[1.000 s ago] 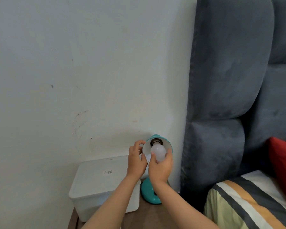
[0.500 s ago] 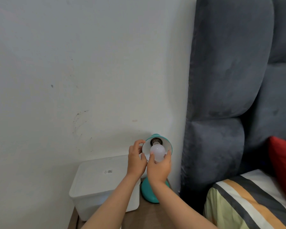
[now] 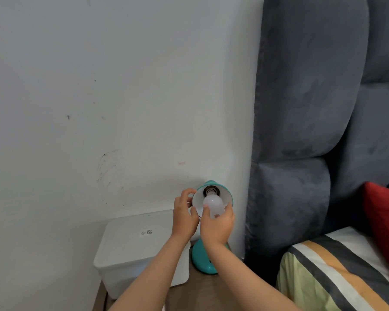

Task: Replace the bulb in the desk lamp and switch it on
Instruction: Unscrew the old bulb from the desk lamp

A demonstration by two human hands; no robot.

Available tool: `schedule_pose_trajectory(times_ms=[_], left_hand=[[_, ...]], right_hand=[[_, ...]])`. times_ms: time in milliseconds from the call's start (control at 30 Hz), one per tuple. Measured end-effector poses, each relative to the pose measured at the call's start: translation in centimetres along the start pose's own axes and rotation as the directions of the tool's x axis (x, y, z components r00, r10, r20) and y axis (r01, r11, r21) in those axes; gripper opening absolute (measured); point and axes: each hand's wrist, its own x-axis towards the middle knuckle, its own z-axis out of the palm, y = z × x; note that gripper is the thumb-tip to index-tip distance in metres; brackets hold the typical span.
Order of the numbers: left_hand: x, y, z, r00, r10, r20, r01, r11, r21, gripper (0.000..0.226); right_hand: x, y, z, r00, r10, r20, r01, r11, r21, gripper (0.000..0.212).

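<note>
A teal desk lamp stands on a wooden bedside surface, its round base [image 3: 201,258] partly hidden by my arms. Its shade [image 3: 225,194], white inside, faces me. A frosted white bulb [image 3: 212,204] sits with its neck at the dark socket [image 3: 210,190] inside the shade and is unlit. My right hand [image 3: 217,224] grips the bulb's round end from below with thumb and fingers. My left hand [image 3: 184,215] holds the shade's left rim with curled fingers.
A white lidded plastic box [image 3: 133,245] stands left of the lamp against the white wall. A tall grey padded headboard [image 3: 301,131] rises right of the lamp. A bed with a striped cover [image 3: 332,272] and a red pillow [image 3: 382,216] fills the lower right.
My right hand has turned slightly around the bulb, its fingers shifting on the glass. My left hand stays on the shade's rim. The lamp has not moved.
</note>
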Motion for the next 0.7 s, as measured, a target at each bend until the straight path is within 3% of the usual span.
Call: schedule_pose_trajectory(times_ms=[167, 367, 500, 700], left_hand=[[0.05, 0.0, 0.0, 1.0, -0.008, 0.0, 0.008, 1.0, -0.001, 0.064], [0.03, 0.01, 0.01, 1.0, 0.002, 0.0, -0.002, 1.0, 0.004, 0.067], [-0.04, 0.03, 0.01, 1.0, -0.002, -0.002, 0.002, 1.0, -0.001, 0.065], [0.05, 0.06, -0.08, 1.0, -0.014, -0.013, 0.014, 1.0, -0.015, 0.064]], right_hand=[[0.14, -0.05, -0.13, 0.999, -0.021, 0.026, 0.022, 0.999, -0.037, 0.05], [0.04, 0.03, -0.66, 0.995, -0.088, 0.041, 0.091, 0.992, -0.082, 0.057], [-0.43, -0.13, -0.33, 1.0, -0.024, 0.015, 0.025, 0.998, -0.055, 0.066], [-0.05, -0.46, -0.38, 0.998, 0.004, 0.07, 0.0, 0.998, -0.07, 0.052]])
